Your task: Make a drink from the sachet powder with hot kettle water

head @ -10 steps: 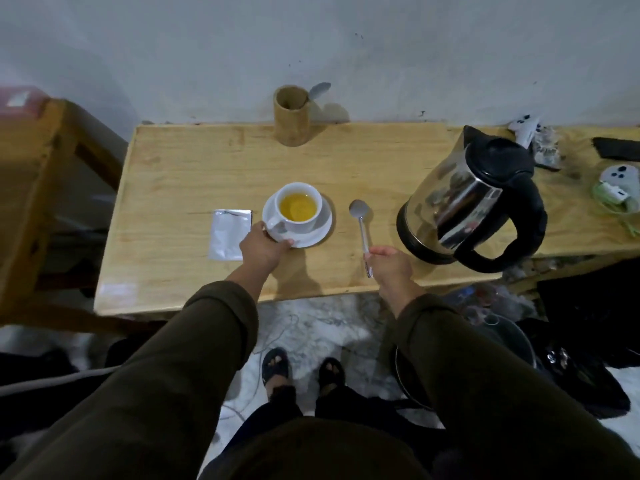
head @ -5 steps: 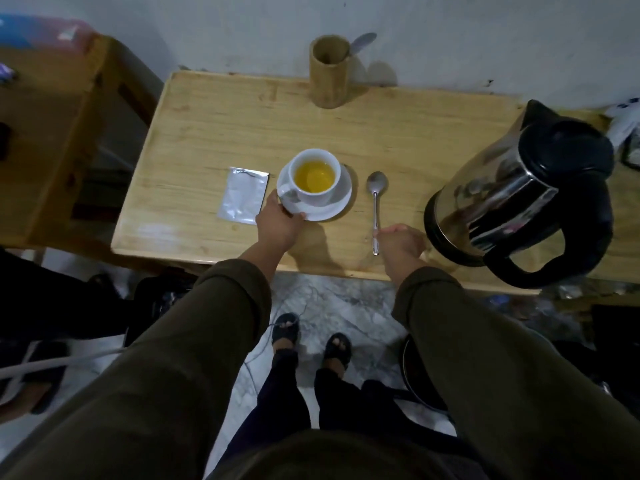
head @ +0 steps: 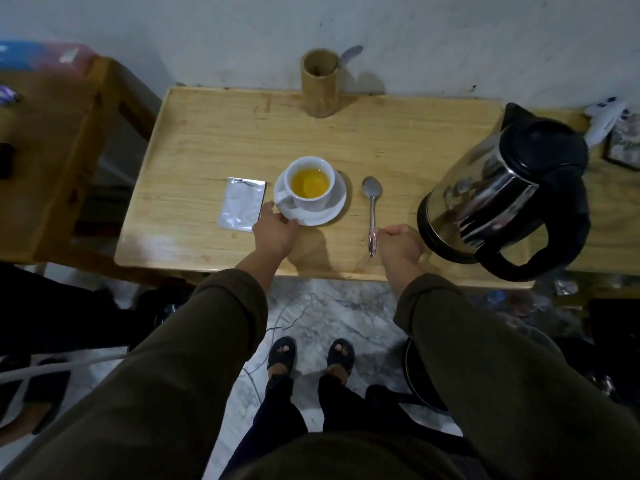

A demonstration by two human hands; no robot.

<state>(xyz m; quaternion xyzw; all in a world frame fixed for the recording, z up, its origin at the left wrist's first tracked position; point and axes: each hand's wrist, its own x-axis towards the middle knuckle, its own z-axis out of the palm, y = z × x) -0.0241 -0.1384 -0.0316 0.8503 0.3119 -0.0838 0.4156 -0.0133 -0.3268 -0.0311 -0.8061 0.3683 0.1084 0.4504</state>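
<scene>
A white cup (head: 309, 181) of yellow drink stands on a white saucer (head: 334, 207) in the middle of the wooden table (head: 214, 140). My left hand (head: 275, 230) grips the saucer's near left rim. A silver sachet (head: 241, 203) lies flat just left of the saucer. A metal spoon (head: 371, 202) lies to the saucer's right, bowl pointing away from me. My right hand (head: 398, 245) pinches the spoon's handle end against the table. The steel kettle (head: 498, 188) with black lid and handle stands at the right.
A bamboo holder (head: 320, 83) with another spoon stands at the back by the wall. A second wooden table (head: 41, 133) is on the left. Small items (head: 620, 133) lie behind the kettle. A dark pot (head: 415, 382) sits on the marble floor near my feet.
The view has tilted down and moved closer. My left hand stays on the saucer rim and my right hand stays at the spoon's handle end. Cup, sachet and kettle have not moved.
</scene>
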